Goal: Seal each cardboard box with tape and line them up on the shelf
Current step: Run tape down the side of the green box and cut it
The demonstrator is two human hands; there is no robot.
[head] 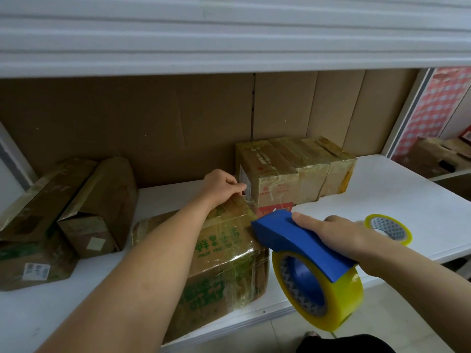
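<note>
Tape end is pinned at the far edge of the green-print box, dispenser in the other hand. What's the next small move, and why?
Probably draw the blue tape dispenser back toward you along the green-print box top. The left hand pinches the tape at the far edge and the right hand grips the dispenser at the box's near right.

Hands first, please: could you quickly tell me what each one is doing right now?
Left hand: pinches the tape end on the box.
Right hand: grips the blue tape dispenser.
</note>
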